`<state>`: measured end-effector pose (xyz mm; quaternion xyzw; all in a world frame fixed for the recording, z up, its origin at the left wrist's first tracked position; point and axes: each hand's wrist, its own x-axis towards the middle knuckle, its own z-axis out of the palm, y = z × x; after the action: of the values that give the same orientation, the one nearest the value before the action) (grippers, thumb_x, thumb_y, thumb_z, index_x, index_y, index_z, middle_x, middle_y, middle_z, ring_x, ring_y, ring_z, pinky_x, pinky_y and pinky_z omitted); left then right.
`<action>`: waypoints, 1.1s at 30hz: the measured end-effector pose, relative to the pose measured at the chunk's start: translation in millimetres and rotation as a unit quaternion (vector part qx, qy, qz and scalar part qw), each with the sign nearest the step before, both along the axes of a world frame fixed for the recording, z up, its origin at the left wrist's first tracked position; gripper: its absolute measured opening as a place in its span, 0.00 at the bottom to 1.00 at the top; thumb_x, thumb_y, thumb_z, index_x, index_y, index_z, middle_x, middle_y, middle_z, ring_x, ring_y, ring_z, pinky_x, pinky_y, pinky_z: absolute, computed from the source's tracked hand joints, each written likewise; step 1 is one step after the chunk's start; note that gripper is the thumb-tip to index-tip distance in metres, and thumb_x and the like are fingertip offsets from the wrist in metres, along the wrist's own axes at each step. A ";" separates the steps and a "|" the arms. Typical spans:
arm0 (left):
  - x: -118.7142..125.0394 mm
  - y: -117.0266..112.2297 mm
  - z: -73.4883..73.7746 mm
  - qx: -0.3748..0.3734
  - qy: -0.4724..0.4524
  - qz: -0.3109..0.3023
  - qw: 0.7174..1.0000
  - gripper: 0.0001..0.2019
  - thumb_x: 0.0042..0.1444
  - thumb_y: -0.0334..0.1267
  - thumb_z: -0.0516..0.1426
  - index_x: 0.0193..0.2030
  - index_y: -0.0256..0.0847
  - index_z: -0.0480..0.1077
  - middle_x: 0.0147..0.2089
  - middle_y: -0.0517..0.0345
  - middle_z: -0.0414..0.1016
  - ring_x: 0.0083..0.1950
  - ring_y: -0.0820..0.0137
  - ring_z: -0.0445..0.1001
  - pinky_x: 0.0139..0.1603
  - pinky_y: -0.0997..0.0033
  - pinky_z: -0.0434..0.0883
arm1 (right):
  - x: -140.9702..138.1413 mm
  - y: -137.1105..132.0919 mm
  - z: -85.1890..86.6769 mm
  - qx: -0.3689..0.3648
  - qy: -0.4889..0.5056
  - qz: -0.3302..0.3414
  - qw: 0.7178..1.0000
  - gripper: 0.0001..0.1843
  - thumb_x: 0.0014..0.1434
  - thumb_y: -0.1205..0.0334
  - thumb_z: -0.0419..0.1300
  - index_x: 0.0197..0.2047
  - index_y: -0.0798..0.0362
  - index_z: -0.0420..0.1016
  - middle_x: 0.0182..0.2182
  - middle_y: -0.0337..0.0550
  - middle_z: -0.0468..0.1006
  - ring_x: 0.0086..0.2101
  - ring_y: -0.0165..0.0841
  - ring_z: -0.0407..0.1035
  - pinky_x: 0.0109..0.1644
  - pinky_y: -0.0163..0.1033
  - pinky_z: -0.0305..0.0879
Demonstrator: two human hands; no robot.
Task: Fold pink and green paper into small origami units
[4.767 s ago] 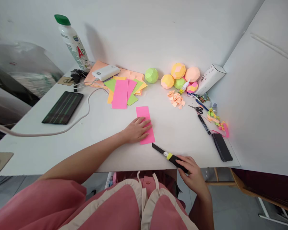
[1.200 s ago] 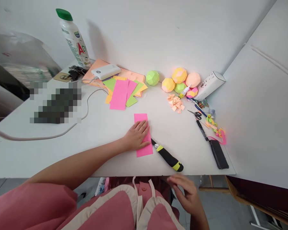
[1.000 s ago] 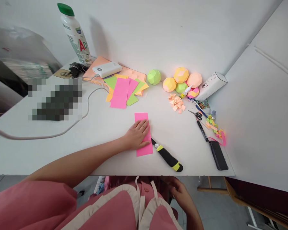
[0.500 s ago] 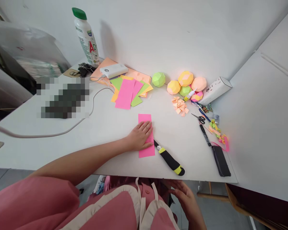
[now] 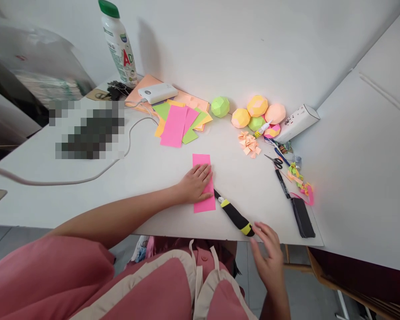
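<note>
A pink strip of paper lies on the white table, and my left hand rests flat on it with the fingers stretched out. Just right of the paper is a black and yellow utility knife, its front end close to the strip's right edge. My right hand hovers at the table's front edge beside the knife's handle end. Its fingers are apart and hold nothing. Several more pink, green and orange paper sheets lie in a loose pile farther back.
Faceted paper balls sit by the wall, with peach paper scraps before them. Scissors, a marker and a black case line the right side. A white power bank trails a cable; a bottle stands behind.
My right hand has come up from below the table edge to beside the knife's handle, fingers spread. My left hand stays on the pink paper. The whole view has shifted slightly.
</note>
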<state>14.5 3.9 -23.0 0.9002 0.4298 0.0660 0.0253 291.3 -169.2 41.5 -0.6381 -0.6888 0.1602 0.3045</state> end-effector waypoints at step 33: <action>1.3 -0.6 1.0 0.005 -0.003 -0.004 1.000 0.38 0.62 0.58 0.42 0.66 0.25 0.55 0.70 0.33 0.48 0.71 0.48 0.45 0.68 0.50 0.42 | -53.6 53.5 7.2 0.015 -0.311 0.177 0.934 0.20 0.65 0.66 0.47 0.57 0.55 0.69 0.43 0.53 0.74 0.40 0.40 0.65 0.42 0.46 0.70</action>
<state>15.8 3.3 -22.0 0.9018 0.4256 0.0711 0.0226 237.7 -115.7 48.8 -0.5187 -0.8534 -0.0052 0.0514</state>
